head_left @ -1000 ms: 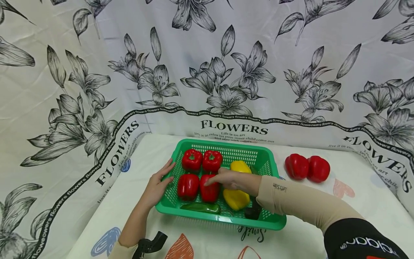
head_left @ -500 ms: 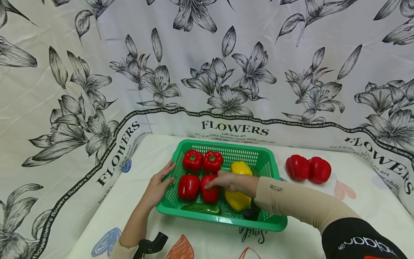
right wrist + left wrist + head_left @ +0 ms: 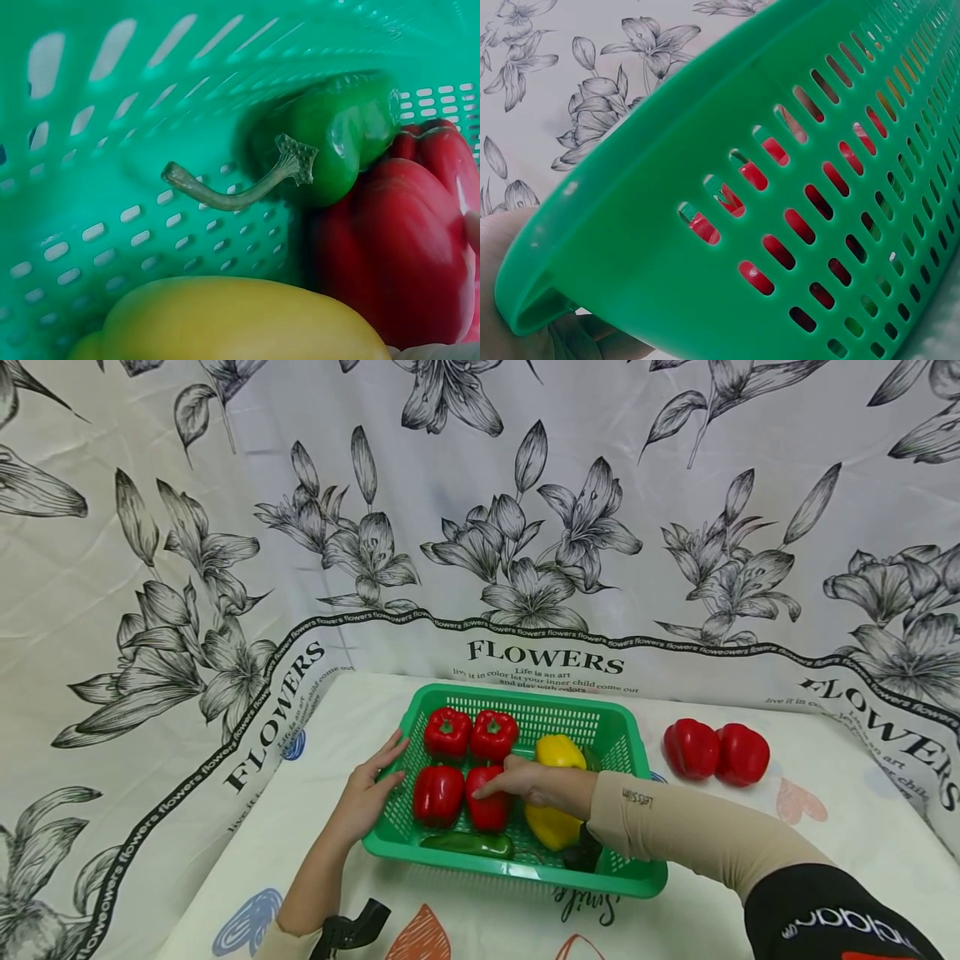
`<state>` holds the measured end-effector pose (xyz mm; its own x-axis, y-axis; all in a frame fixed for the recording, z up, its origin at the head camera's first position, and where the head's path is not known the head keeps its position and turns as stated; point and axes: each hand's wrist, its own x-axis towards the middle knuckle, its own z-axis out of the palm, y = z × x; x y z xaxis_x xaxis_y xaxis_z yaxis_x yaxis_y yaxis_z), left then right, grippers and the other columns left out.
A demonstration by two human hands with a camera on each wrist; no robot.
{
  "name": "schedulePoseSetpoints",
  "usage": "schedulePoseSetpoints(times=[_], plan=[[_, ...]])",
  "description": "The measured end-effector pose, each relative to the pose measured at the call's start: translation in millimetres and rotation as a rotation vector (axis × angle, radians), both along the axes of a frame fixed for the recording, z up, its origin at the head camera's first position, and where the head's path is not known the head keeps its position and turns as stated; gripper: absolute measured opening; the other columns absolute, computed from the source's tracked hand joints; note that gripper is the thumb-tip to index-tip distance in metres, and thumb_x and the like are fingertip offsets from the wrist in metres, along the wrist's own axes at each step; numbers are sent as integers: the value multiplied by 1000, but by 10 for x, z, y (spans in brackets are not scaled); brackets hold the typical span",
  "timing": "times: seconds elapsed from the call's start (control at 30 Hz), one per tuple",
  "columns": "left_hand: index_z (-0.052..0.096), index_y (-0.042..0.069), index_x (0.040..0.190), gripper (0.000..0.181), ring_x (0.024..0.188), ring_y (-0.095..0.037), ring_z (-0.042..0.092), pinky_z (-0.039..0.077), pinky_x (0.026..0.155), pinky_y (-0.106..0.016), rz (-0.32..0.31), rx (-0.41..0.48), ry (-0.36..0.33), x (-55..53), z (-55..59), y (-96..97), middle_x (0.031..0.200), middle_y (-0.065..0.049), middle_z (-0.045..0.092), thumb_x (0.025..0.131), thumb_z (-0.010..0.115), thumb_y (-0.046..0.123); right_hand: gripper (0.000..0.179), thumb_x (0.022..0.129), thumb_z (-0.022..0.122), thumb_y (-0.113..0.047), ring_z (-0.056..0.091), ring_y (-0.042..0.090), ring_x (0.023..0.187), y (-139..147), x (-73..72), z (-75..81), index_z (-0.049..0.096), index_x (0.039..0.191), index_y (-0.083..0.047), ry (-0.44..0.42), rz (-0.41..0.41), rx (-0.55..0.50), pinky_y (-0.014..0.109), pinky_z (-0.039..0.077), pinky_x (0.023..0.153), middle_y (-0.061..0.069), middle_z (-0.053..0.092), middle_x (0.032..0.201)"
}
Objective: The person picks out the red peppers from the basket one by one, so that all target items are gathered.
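Observation:
In the head view, a green plastic basket (image 3: pixel 517 870) holds several red and yellow bell peppers and a green pepper. My left hand (image 3: pixel 367 793) grips its left rim; in the left wrist view, fingers (image 3: pixel 607 341) show beneath the rim. My right hand (image 3: pixel 528 779) holds the front red bell pepper (image 3: pixel 486 814), thumb on top; its other fingers are mostly hidden. The green pepper (image 3: pixel 334 135), with a curved stem, lies beside the red one along the basket's near wall. A yellow bell pepper (image 3: pixel 553 827) sits beneath my right wrist.
Two red bell peppers (image 3: pixel 716 752) lie on the printed tablecloth (image 3: pixel 817 877) right of the basket. A dark object (image 3: pixel 581 853) in the basket's front right is partly covered by my sleeve. A flower-printed curtain (image 3: pixel 480 527) hangs behind.

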<state>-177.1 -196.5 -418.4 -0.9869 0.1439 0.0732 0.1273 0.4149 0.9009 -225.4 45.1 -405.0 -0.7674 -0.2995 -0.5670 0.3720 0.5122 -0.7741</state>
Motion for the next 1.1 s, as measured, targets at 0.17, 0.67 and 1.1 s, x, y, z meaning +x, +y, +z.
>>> schedulePoseSetpoints(times=[0.17, 0.67, 1.1], plan=[[39, 8, 142, 47, 144, -32, 14, 17, 110, -58, -2, 2, 1, 8, 28, 0, 156, -2, 21, 96, 46, 9, 77, 74, 74, -13, 44, 33, 119, 10, -21, 0, 31, 134, 10, 6, 11, 6, 45, 36, 105, 23, 43, 131], [40, 9, 142, 47, 144, -31, 15, 18, 111, -56, -2, 6, -6, 11, 33, 18, 155, -3, 22, 95, 46, 8, 62, 76, 72, -11, 53, 23, 111, 85, -104, -8, 42, 130, -2, -65, 55, -151, 42, 43, 100, 12, 54, 124], [39, 9, 142, 47, 144, -32, 15, 18, 110, -57, -2, -6, 5, 13, 37, 11, 155, -2, 22, 96, 46, 8, 57, 79, 71, -19, 54, 23, 111, 187, -123, 161, 46, 128, -5, -131, 81, -200, 42, 44, 100, 9, 56, 125]])
